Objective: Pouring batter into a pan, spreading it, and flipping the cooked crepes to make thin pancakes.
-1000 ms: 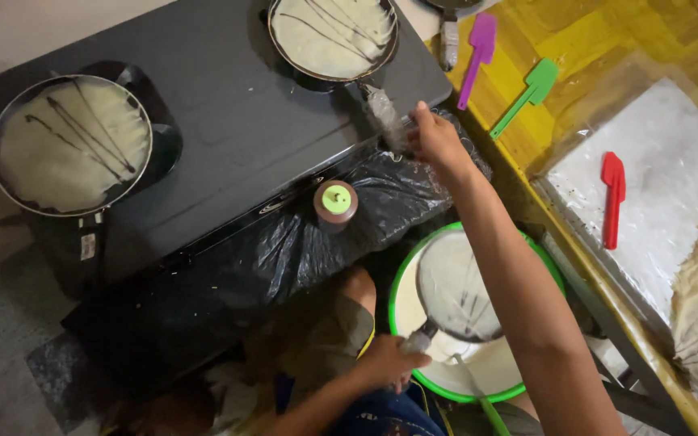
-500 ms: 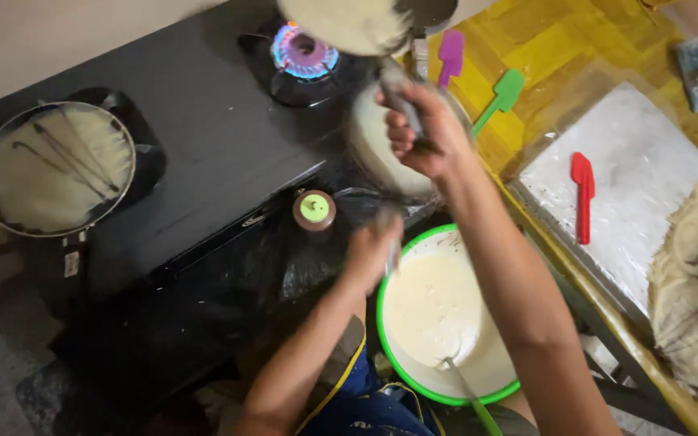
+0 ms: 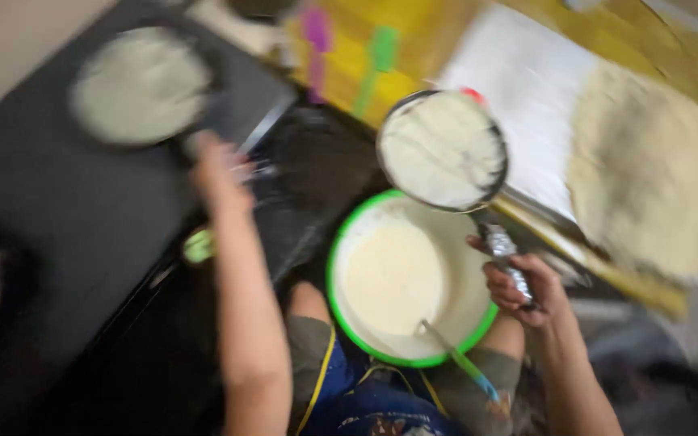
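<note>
My right hand (image 3: 519, 282) grips the foil-wrapped handle of a round pan (image 3: 442, 149) with a pale crepe in it. It holds that pan above the far rim of a green bowl (image 3: 339, 242) full of batter. A ladle (image 3: 454, 355) leans in the bowl. My left hand (image 3: 220, 165) reaches to the black stove (image 3: 58, 242), right at the handle of a second pan (image 3: 143, 85) with a crepe. Motion blur hides whether its fingers are closed on the handle.
A stack of cooked crepes (image 3: 648, 161) lies on a white sheet (image 3: 519, 73) at the right. A purple spatula (image 3: 315, 32) and a green spatula (image 3: 377, 56) rest on the yellow surface behind. A small green-lidded jar (image 3: 197, 246) sits by the stove's edge.
My right hand has carried its pan off the burner and to the right, over the bowl. My left hand has left the bowl and reached up to the other pan.
</note>
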